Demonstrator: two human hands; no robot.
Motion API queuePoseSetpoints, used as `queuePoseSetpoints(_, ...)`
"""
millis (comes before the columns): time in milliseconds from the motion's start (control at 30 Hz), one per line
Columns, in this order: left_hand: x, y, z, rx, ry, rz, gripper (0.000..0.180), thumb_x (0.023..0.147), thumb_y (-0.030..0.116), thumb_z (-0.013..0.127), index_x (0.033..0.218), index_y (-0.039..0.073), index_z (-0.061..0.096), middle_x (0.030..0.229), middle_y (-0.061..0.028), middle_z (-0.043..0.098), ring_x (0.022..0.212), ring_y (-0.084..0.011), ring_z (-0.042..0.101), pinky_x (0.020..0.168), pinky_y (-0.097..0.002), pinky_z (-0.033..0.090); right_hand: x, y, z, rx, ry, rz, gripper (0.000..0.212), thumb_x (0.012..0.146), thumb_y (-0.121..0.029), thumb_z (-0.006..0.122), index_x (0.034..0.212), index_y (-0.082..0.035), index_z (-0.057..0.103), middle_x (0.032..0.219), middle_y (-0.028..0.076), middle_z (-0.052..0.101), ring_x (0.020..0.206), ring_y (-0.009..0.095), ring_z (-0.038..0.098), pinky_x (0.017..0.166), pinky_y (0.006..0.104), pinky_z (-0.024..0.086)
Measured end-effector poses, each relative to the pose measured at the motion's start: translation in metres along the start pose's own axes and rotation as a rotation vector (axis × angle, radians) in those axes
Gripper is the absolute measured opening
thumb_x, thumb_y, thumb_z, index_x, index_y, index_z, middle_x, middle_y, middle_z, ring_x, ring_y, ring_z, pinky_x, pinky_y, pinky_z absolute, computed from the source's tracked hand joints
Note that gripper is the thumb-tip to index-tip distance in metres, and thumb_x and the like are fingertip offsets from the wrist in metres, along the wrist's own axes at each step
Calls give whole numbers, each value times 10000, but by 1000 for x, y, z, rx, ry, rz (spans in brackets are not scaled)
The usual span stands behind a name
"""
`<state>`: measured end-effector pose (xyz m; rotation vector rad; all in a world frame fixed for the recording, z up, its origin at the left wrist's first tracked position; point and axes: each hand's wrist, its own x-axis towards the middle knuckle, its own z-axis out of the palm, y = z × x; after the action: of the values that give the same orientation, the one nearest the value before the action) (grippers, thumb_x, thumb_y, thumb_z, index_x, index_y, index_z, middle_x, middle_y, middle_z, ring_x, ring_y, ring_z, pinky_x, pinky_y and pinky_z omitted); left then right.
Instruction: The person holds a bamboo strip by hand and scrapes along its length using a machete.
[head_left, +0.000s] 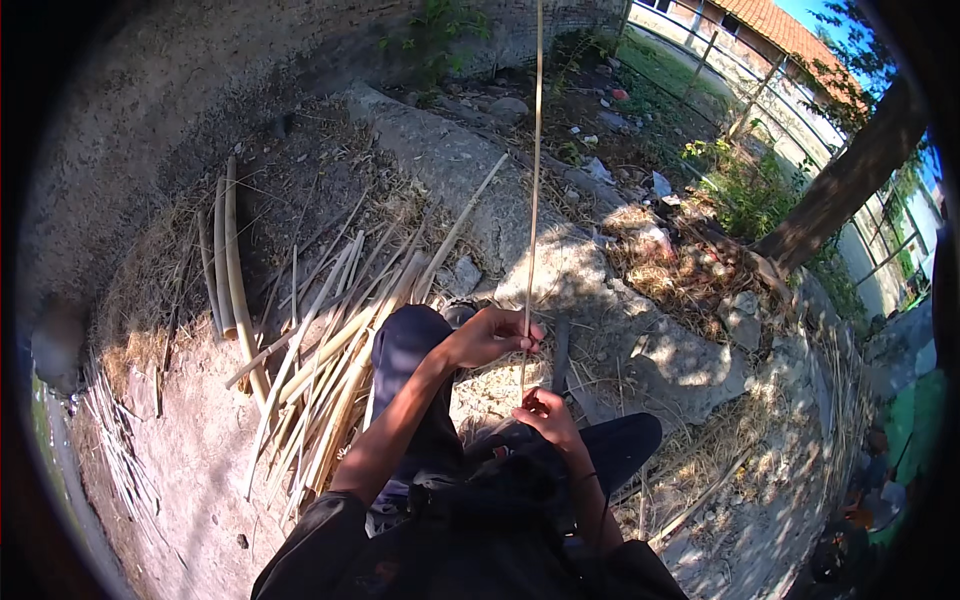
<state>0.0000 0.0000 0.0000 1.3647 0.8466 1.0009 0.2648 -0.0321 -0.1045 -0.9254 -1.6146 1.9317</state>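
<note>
A long, thin bamboo strip (535, 180) stands nearly upright in front of me, running from the top edge of the view down to my hands. My left hand (485, 338) pinches it between thumb and fingers, above my left knee. Lower down, my right hand (548, 414) has its fingers curled and closed at the strip's bottom end. Between my two hands a short, darker length of the strip shows. Whether my right hand also holds a small tool is too small to make out.
Left of my legs lies a pile of split bamboo strips (325, 385), with thicker bamboo poles (236, 265) behind. Thinner pale strips (125, 455) lie farther left. A concrete slab (430, 145) and broken rock (680, 365) are ahead. A tree trunk (850, 180) leans at the right.
</note>
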Motion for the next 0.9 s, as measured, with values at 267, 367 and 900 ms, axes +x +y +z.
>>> queuePoseSetpoints(267, -1, 4, 7, 102, -40, -6, 216, 1001, 25, 719, 1215, 12, 745, 1114, -85, 786, 1071, -146, 730, 984, -321, 581, 3, -4, 6, -158, 17, 8, 163, 949, -97, 805, 940, -29, 656, 867, -5, 675, 834, 67, 648, 763, 259, 527)
queuePoseSetpoints(367, -2, 8, 7, 161, -54, -3, 220, 992, 39, 736, 1211, 24, 756, 1133, -68, 786, 1071, -132, 723, 982, -315, 569, 2, -4, 7, -211, 21, 25, 158, 958, -98, 797, 957, -18, 662, 887, 9, 702, 859, 77, 672, 786, 269, 545)
queuePoseSetpoints(900, -3, -7, 4, 191, -120, -29, 259, 983, -12, 678, 1224, 33, 762, 1138, -80, 794, 1058, -130, 722, 956, -312, 571, 7, 27, -7, -302, -24, -101, 118, 964, -90, 754, 1047, -28, 698, 996, 49, 769, 973, 132, 748, 887, 303, 589)
